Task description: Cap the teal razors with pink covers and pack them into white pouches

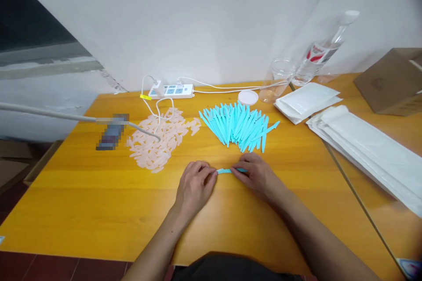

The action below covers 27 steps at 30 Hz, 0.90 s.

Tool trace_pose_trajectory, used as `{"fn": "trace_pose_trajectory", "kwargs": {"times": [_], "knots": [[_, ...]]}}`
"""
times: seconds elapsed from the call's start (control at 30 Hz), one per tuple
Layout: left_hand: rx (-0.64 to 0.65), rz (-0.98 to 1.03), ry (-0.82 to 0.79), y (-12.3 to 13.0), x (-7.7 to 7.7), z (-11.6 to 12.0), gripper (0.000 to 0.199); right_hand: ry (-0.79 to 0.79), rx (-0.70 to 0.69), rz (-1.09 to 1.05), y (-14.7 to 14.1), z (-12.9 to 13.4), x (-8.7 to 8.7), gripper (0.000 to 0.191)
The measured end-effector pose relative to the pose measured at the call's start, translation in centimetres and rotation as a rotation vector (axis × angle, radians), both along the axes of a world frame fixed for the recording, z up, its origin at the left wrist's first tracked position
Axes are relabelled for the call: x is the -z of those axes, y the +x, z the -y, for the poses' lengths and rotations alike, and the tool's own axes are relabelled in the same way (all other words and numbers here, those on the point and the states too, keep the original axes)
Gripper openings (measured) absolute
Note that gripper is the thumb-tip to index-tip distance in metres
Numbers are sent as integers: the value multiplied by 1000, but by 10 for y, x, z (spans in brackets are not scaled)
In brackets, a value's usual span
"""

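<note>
A slim turquoise stick lies crosswise between my hands, low over the wooden table. My left hand pinches its left end with thumb and fingertips. Around its right part are the closed fingers of my right hand, with a bit of turquoise showing between them. Just beyond my right hand is a heap of similar turquoise sticks. To its left spreads a pile of small pale pink pieces.
A white power strip with cables, a round lid, a clear jar and a bottle stand along the wall. White envelopes and a cardboard box are at right. A blurred dark object lies left.
</note>
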<state>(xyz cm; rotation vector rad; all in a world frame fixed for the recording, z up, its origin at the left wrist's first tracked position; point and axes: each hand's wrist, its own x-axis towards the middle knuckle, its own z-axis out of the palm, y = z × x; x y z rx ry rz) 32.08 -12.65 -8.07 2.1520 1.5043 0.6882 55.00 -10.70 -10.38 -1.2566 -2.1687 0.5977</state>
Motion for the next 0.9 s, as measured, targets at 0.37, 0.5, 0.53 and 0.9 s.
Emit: {"fn": "trace_pose_trajectory", "kwargs": {"times": [0.37,0.5,0.53,0.9], "knots": [[-137,-61,49,33,-13,-42,28,-43,423,-168,2,-19,-33,38],[-150,-223,-61,66,-20,-89,28,-172,441,-263,-1,-23,-36,41],[-156,-246,-85,69,-20,-96,26,-213,437,-281,-1,-24,-36,42],[-100,671,-619,44,-24,-34,42,-663,266,-853,-26,-43,-48,40]]}}
